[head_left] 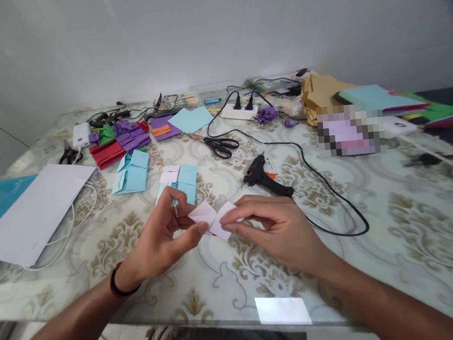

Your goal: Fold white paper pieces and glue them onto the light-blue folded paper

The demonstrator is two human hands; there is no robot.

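The left hand [157,242] grips, between thumb and fingers, one side of the small white folded paper piece with pointed flaps [202,217]; the right hand [281,228] pinches its other side. The paper is held above the patterned, glossy worktop [173,283], nearer to the person than the black plastic glue gun [265,178]. For good folding, I think both pinches should be light, the edges matched exactly, and each crease pressed slowly from the middle outward.
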